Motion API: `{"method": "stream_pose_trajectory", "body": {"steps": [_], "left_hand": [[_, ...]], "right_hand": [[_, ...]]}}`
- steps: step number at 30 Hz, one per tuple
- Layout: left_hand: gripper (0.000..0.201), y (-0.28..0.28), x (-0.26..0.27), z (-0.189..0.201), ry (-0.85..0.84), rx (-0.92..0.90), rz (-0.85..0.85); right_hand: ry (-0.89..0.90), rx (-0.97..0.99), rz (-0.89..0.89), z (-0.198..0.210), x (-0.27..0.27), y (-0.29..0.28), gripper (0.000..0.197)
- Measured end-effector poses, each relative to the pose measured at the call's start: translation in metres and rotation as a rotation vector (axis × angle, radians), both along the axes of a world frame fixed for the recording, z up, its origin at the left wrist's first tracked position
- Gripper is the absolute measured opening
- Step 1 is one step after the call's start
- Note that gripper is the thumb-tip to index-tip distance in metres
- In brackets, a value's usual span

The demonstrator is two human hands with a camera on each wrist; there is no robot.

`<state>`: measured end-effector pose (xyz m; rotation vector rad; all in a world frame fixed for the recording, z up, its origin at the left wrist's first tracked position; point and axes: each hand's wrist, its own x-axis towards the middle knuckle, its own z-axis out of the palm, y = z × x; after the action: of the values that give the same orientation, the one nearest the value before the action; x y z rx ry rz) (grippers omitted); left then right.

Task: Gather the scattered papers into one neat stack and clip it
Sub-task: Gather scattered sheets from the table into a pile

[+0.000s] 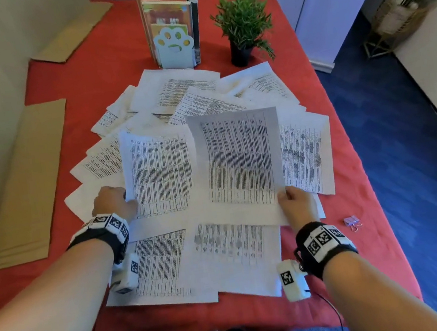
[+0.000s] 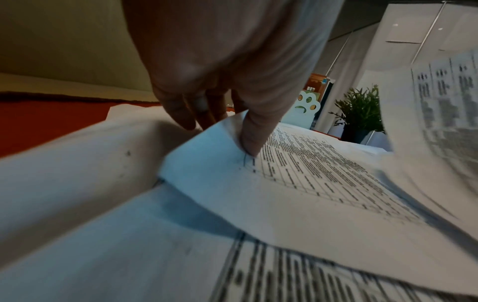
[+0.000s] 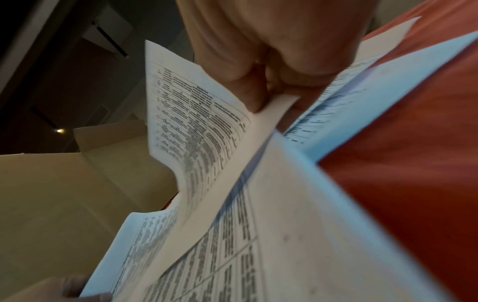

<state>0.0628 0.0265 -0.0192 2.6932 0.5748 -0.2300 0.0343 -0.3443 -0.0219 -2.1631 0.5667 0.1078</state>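
Right wrist view: blurred near papers (image 3: 258,255)

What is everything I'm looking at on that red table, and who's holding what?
Printed papers: many, white, scattered mid-table.
Lifted sheet: one, white, pinched by right hand.
Second sheet: one, white, edge gripped by left hand.
Binder clip: one, lilac, right table edge.
Potted plant: one, green, far right.
Book holder: one, pale blue paw, far centre, books behind.
Cardboard: several pieces, tan, left.
Tablecloth: red.
Left hand: near left.
Right hand: near right.
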Motion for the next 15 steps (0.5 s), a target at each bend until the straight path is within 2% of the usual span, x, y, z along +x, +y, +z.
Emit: {"method": "stream_pose_trajectory", "body": {"steps": [2, 6, 8, 10, 15], "left_hand": [[0.040, -0.003, -0.004, -0.003, -0.025, -0.022, -0.014], [0.039, -0.008, -0.014, -0.002, -0.064, -0.104, 0.038], [0.027, -0.008, -0.017, -0.001, -0.080, -0.155, 0.065], [0.017, -0.009, -0.017, 0.000, -0.104, -0.240, 0.101], [0.028, -0.021, -0.005, 0.005, -0.112, -0.350, 0.140]], "right_hand": [[-0.042, -0.030, 0.012, 0.004, 0.010, 0.004, 0.029], [-0.134, -0.135, -0.079, 0.010, 0.021, -0.004, 0.025], [-0.160, -0.140, -0.161, 0.008, 0.020, -0.014, 0.022], [-0.104, -0.128, -0.183, 0.004, 0.016, -0.020, 0.020], [0.148, -0.043, -0.029, -0.015, -0.012, -0.007, 0.015]]}}
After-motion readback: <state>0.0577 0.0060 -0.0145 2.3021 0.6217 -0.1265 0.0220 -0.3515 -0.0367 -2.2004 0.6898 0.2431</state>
